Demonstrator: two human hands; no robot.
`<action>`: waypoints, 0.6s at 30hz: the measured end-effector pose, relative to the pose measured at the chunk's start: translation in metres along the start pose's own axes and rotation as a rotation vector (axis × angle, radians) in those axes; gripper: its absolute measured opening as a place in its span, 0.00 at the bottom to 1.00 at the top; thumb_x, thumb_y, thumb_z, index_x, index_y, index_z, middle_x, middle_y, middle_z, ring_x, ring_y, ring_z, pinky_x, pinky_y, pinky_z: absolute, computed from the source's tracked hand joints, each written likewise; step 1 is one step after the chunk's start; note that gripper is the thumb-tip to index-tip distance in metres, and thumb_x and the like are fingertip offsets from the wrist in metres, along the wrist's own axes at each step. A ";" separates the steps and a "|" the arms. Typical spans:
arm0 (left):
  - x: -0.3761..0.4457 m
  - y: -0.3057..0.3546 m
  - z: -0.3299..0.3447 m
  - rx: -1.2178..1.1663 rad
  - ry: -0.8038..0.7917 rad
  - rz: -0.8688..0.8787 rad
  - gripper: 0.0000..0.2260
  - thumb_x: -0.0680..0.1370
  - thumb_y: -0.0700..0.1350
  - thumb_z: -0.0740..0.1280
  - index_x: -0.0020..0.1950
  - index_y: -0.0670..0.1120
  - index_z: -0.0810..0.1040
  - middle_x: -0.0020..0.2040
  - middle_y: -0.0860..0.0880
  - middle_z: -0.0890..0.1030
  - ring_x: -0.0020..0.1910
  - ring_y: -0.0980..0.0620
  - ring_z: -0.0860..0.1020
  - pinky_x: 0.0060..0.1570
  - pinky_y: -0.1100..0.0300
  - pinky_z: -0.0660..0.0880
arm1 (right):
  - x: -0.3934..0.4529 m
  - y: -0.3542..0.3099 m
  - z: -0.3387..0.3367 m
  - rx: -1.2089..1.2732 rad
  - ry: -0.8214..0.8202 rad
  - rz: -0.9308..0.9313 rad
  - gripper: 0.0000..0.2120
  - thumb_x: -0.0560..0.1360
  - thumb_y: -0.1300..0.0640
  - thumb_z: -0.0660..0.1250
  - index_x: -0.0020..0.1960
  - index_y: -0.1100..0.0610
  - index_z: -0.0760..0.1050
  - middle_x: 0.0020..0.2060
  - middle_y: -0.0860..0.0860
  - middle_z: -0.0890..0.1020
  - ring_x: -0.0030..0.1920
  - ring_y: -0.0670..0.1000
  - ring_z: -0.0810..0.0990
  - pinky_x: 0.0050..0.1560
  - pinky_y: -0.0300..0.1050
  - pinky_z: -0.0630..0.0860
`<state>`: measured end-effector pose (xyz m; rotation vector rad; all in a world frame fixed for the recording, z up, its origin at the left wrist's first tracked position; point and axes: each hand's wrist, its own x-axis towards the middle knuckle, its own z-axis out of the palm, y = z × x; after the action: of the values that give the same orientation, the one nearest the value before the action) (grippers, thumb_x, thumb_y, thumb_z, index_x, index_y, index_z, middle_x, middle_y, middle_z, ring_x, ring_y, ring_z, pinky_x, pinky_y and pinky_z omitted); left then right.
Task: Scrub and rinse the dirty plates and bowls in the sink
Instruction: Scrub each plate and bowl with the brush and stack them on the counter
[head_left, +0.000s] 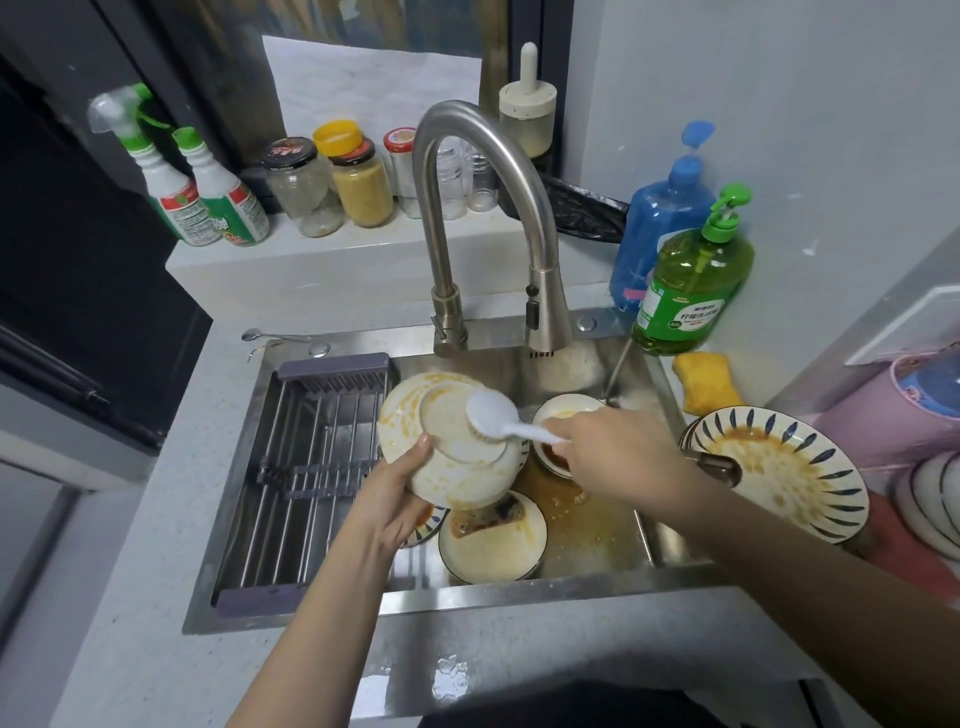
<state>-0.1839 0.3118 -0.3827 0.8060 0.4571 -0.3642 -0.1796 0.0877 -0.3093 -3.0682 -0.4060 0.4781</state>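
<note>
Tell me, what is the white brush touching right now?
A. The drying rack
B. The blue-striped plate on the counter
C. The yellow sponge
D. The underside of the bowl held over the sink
D: the white brush, held by the right hand, presses its bristles on the upturned base of the stained bowl that the left hand holds over the sink.
</note>
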 end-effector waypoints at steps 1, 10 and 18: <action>-0.001 0.002 0.000 -0.002 0.007 -0.004 0.08 0.81 0.35 0.56 0.54 0.37 0.74 0.42 0.42 0.85 0.40 0.48 0.85 0.35 0.53 0.82 | -0.005 -0.002 -0.002 -0.005 -0.033 -0.028 0.14 0.81 0.53 0.55 0.63 0.44 0.71 0.32 0.46 0.69 0.30 0.46 0.68 0.29 0.41 0.62; 0.000 -0.003 0.001 -0.051 -0.014 -0.084 0.19 0.68 0.38 0.75 0.56 0.36 0.76 0.49 0.39 0.84 0.46 0.45 0.84 0.45 0.46 0.81 | -0.003 0.000 -0.004 -0.058 0.038 0.004 0.16 0.78 0.58 0.56 0.63 0.46 0.71 0.30 0.46 0.66 0.29 0.47 0.65 0.28 0.42 0.59; -0.001 -0.013 0.012 -0.025 -0.004 -0.145 0.16 0.71 0.39 0.66 0.58 0.36 0.76 0.49 0.39 0.84 0.46 0.45 0.84 0.47 0.46 0.80 | -0.007 0.004 0.008 0.010 0.046 0.036 0.16 0.79 0.58 0.55 0.64 0.46 0.70 0.32 0.46 0.67 0.31 0.48 0.66 0.27 0.41 0.56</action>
<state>-0.1879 0.2945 -0.3828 0.7502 0.5171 -0.4932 -0.1868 0.0816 -0.3150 -3.0754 -0.3464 0.4085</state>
